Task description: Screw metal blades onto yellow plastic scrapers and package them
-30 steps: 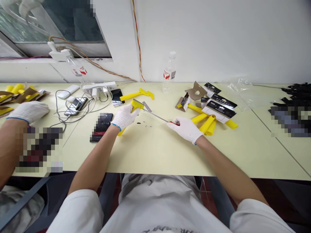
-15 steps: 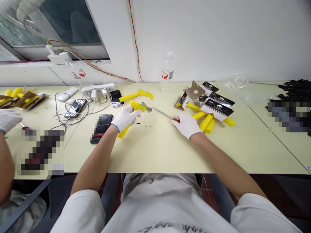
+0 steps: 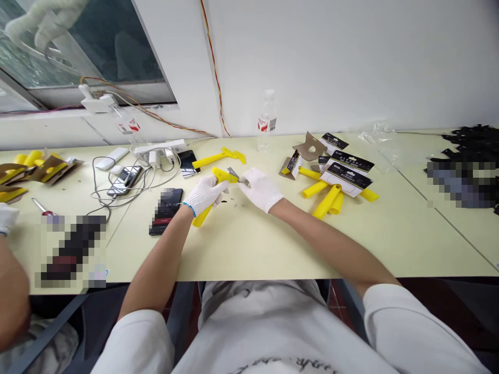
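Note:
My left hand (image 3: 206,193), in a white knit glove, is wrapped round a yellow-handled scraper (image 3: 221,175) held tilted above the table. A thin metal blade (image 3: 233,173) sticks out of its yellow head. My gloved right hand (image 3: 260,188) has come up to that blade, thumb and fingers closed together at its near edge. Part of the blade is hidden by those fingers, and no screwdriver shows in the hand. Several tiny metal bits (image 3: 234,201) lie on the table below. Another yellow handle (image 3: 218,156) rests just behind.
On the right lie several yellow handles (image 3: 326,201) with black-and-white cards (image 3: 346,179) and brown cardboard (image 3: 311,146). A clear bottle (image 3: 266,122) stands at the wall. Phones (image 3: 167,210) and tangled cables (image 3: 144,179) are left. A co-worker's gloved hand (image 3: 8,218) is near a screwdriver (image 3: 44,209).
My right hand has moved left from beside the yellow handles to the scraper's blade. The red-handled screwdriver it held is out of sight. The co-worker's hand has drawn back from their screwdriver.

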The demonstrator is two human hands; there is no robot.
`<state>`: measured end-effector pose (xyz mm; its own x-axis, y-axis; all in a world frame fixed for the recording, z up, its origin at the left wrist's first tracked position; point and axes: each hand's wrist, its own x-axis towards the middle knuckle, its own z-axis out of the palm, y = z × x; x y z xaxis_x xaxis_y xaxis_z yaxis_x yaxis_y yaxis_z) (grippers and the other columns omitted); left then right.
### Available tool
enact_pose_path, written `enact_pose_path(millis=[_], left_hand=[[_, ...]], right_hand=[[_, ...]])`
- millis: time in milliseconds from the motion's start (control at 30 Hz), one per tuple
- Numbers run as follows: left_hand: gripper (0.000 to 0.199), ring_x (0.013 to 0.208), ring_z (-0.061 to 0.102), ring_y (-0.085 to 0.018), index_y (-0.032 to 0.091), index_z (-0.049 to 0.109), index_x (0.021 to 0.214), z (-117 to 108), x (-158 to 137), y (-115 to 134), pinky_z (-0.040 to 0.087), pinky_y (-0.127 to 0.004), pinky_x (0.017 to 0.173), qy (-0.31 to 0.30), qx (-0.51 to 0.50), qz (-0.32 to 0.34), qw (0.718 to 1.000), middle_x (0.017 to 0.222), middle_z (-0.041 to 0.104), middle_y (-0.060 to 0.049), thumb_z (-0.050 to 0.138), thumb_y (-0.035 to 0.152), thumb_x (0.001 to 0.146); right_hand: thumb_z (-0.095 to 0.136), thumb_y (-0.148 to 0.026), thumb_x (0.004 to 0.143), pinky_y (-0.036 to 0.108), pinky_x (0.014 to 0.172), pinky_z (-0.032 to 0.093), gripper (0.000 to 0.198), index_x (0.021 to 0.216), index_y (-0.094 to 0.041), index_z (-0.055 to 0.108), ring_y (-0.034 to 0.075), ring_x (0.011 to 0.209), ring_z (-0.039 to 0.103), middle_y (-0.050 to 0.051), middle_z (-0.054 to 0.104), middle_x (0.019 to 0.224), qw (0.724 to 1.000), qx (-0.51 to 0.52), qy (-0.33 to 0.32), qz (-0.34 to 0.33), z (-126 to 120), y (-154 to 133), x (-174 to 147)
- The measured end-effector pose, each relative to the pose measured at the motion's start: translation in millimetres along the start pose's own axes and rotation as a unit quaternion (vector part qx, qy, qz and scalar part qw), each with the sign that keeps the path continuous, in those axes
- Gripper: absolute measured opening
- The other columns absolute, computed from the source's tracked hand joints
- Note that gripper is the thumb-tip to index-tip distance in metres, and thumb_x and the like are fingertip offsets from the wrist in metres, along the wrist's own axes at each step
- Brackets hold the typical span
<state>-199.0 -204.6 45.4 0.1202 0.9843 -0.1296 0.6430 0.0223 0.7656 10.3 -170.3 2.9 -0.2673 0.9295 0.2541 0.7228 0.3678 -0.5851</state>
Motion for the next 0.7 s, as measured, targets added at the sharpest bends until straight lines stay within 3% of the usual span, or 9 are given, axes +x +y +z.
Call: enact_pose_path(millis=[133, 400, 533, 700], left_hand=[[0.028, 0.051, 0.055, -0.009, 0.015, 0.066, 0.096, -2.9, 0.8, 0.1, 0.045, -0.024, 0.059, -0.036, -0.023, -0.025, 0.999, 0.053, 0.058, 0.006, 0.052, 0.027, 0.117], [0.02, 0.05, 0.053, -0.011, 0.015, 0.067, 0.091, -3.3, -2.0, 5.9, 0.044, -0.024, 0.058, -0.019, -0.021, -0.045, 0.999, 0.054, 0.059, 0.002, 0.057, 0.023, 0.107], [0.015, 0.051, 0.055, -0.016, 0.018, 0.067, 0.091, -2.4, 0.6, 2.0, 0.046, -0.028, 0.058, -0.028, -0.025, -0.051, 0.998, 0.059, 0.063, -0.003, 0.064, 0.029, 0.101], [0.02, 0.053, 0.057, -0.017, 0.019, 0.068, 0.09, -2.9, 3.3, -2.9, 0.046, -0.029, 0.059, -0.038, -0.024, -0.055, 0.997, 0.061, 0.065, -0.004, 0.061, 0.033, 0.103]], right_hand=[[0.064, -0.043, 0.112, 0.041, 0.105, 0.056, 0.025, 0.099, -0.023, 0.068, 0.029, 0.12, 0.067, 0.013, 0.077, 0.115, 0.999, 0.005, -0.028, -0.017, 11.9, -18.8, 13.5], [0.049, -0.024, 0.12, 0.037, 0.108, 0.049, 0.024, 0.105, -0.017, 0.067, 0.024, 0.117, 0.061, 0.014, 0.074, 0.12, 0.998, -0.029, -0.058, -0.016, 16.2, -21.2, 13.5], [0.062, -0.031, 0.118, 0.044, 0.107, 0.058, 0.023, 0.124, -0.012, 0.073, 0.025, 0.118, 0.07, 0.014, 0.074, 0.131, 0.997, -0.048, -0.052, -0.018, 17.7, -25.1, 10.1], [0.077, -0.043, 0.112, 0.052, 0.107, 0.065, 0.043, 0.147, -0.019, 0.071, 0.029, 0.126, 0.073, 0.014, 0.07, 0.149, 0.995, -0.074, -0.05, -0.033, 16.1, -30.9, 4.5]])
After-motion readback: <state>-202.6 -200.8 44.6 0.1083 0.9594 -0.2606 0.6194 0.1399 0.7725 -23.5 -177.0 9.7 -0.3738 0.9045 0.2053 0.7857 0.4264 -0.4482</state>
